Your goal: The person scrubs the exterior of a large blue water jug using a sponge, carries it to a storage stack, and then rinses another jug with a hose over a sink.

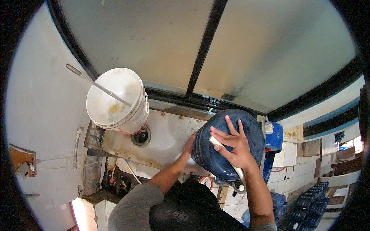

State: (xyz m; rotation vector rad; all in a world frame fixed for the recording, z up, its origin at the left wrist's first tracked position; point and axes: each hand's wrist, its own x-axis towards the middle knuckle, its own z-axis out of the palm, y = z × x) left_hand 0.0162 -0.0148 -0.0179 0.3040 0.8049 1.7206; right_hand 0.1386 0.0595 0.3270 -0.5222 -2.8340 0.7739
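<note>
A large dark blue plastic water jug stands tilted at the right end of the metal sink counter, its broad rounded end facing up towards me. Against the jug's left side rests my left hand, its fingertips partly hidden by the jug. My right hand lies over the broad end with fingers spread. Between its thumb and fingers is a white tube, which runs under the palm towards a curved hose near my forearm. Where the jug's mouth is cannot be seen.
A white bucket with a long-handled rod in it stands at the left, beside the drain. Framed glass panels rise behind the counter. A blue container is at the right. Several dark jugs lie stacked at lower right.
</note>
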